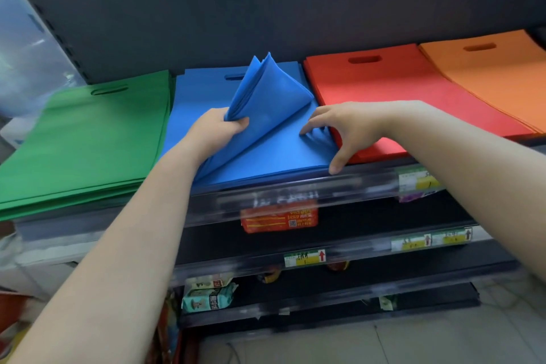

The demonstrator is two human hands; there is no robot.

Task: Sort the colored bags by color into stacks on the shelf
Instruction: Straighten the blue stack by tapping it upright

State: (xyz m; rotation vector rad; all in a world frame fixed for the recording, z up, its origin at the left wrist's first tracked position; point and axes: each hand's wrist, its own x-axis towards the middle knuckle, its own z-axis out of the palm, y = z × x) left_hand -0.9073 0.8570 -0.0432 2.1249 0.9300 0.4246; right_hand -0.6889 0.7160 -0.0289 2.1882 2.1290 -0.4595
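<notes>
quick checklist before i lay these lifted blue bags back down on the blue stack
1. Left hand has a grip on the lifted blue bags: ok, fingers curl round the folded-up corner.
2. Right hand steadies the blue stack: ok, fingertips press near its right front corner.
3. Other colour mixed into the lifted layers: cannot tell, only blue shows but inner layers are hidden.
4. Blue stack kept apart from the red stack: ok, though the right hand overlaps the red edge.
5. Green stack and orange stack undisturbed: ok, both lie flat.
6. Blue stack's front edge on the shelf: ok, roughly flush.
</notes>
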